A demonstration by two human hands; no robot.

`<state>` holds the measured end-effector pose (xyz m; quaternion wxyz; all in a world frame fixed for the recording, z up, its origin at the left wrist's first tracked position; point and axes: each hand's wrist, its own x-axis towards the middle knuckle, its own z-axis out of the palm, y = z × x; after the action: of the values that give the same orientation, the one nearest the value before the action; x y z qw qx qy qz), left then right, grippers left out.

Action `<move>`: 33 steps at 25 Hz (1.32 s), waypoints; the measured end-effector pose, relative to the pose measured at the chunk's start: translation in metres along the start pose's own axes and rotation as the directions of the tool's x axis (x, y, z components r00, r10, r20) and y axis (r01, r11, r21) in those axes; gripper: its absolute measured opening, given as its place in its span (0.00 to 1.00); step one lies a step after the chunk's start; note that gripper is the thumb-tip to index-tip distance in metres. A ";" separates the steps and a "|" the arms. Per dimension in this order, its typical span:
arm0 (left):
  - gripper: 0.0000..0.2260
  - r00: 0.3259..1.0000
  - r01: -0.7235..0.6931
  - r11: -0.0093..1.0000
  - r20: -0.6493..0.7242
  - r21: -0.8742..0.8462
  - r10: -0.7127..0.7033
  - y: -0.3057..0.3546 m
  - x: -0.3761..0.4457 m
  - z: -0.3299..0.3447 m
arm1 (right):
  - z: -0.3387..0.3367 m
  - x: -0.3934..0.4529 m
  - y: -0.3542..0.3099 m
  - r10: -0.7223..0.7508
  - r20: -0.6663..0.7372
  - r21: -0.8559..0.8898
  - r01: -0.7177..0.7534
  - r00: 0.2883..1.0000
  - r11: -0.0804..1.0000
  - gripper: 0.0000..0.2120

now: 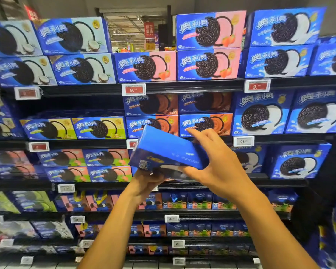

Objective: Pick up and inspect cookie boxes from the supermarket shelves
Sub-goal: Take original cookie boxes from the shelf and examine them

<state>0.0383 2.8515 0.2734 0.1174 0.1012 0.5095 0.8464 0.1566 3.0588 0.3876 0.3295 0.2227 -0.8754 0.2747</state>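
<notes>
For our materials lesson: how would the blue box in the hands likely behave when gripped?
The blue box looks like stiff card with flat faces, so it probably keeps its shape. Its glossy print may be slightly slippery. The left hand and right hand hold it tilted, suggesting it is fairly light.

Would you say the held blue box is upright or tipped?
Tipped: the blue box slants, its printed face turned downward between both hands.

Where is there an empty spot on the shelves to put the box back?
The held box has two gaps: the top shelf above the single pink box, between the coconut boxes and the pink stack; and the dark space above the yellow-green boxes, beside the brown boxes. Elsewhere it's crowded.
</notes>
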 end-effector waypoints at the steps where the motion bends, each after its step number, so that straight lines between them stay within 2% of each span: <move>1: 0.24 1.000 0.004 0.998 0.023 -0.061 -0.003 -0.004 0.000 0.001 | 0.001 0.001 -0.004 -0.032 0.000 -0.050 0.032 0.999 0.998 0.38; 4: 0.23 0.996 -0.018 0.992 0.079 -0.127 0.028 -0.011 -0.003 0.003 | 0.001 0.001 -0.012 -0.092 0.027 -0.123 0.095 0.995 0.988 0.40; 7: 0.20 0.992 -0.031 0.991 0.120 -0.131 0.047 -0.010 -0.006 0.000 | 0.002 0.000 -0.015 -0.085 0.054 -0.108 0.090 0.995 0.990 0.39; 11: 0.21 0.999 -0.031 0.994 0.036 -0.103 0.035 -0.001 -0.005 -0.005 | 0.002 0.000 -0.011 -0.083 0.034 -0.005 0.083 0.996 0.997 0.33; 14: 0.18 0.999 -0.042 0.999 -0.014 -0.034 0.041 0.012 -0.008 -0.004 | -0.002 -0.003 0.000 -0.047 0.019 0.117 0.044 0.999 0.992 0.28; 20: 0.22 0.978 -0.201 0.979 -0.058 0.017 0.202 0.041 -0.023 0.008 | -0.015 -0.009 0.038 0.082 0.002 0.243 -0.080 0.997 0.967 0.27; 24: 0.22 0.945 -0.309 0.933 -0.055 0.186 0.324 0.050 -0.033 0.018 | -0.020 -0.018 0.059 0.155 -0.030 0.361 -0.134 0.987 0.923 0.29; 28: 0.20 0.926 -0.354 0.859 0.014 0.370 0.377 0.060 -0.042 0.027 | -0.026 -0.030 0.068 0.265 -0.028 0.518 -0.212 0.964 0.829 0.23; 31: 0.20 0.919 -0.388 0.805 0.119 0.449 0.377 0.070 -0.050 0.036 | -0.029 -0.037 0.071 0.321 -0.046 0.496 -0.257 0.946 0.830 0.21; 33: 0.19 0.926 -0.370 0.811 0.114 0.454 0.359 0.072 -0.052 0.041 | -0.031 -0.042 0.070 0.354 -0.043 0.484 -0.290 0.934 0.825 0.22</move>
<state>0.0933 2.8378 0.3531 -0.0690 0.2319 0.6677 0.7040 0.1591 3.1397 0.3541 0.2708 0.1263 -0.7838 0.5444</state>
